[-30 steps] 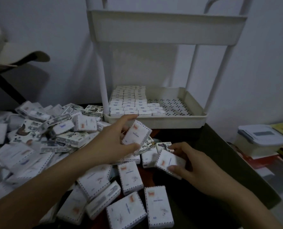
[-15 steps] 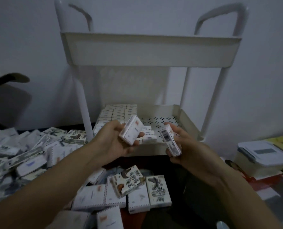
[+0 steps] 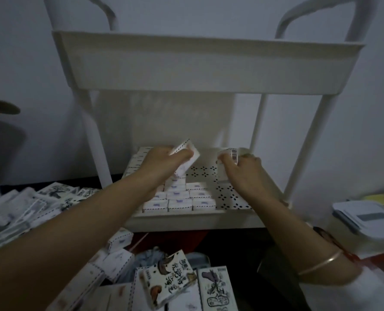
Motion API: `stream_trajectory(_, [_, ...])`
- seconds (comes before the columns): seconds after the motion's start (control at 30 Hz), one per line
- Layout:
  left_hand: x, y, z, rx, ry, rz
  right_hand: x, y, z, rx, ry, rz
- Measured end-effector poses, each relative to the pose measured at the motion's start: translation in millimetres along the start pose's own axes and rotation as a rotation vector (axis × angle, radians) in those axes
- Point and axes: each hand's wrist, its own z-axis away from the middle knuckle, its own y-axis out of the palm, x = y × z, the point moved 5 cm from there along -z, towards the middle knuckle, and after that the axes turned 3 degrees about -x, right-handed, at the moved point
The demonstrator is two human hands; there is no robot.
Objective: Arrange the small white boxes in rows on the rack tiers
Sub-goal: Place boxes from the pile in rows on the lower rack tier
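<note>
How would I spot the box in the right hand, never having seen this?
Start at the white rack; its lower tier holds rows of white boxes. Over the bare dotted part, the right hand grips one box. Unlike the dashed-edge box in the left hand and the rows, it shows a black barcode.
</note>
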Motion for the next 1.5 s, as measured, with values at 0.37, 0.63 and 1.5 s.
stream_trajectory(0.37, [1,-15,-33,-0.153,0.150,-0.109,-32,56,-23,0.218,-0.086,-0.220])
stream_trajectory(0.63, [-13,2,-51,-0.095,0.362,-0.371,-28,69,-17,0.427,-0.014,-0.297])
stream_trajectory(1.5, [9,9,-10,0.190,0.681,-0.903,16,17,42,-0.034,-0.272,-0.124])
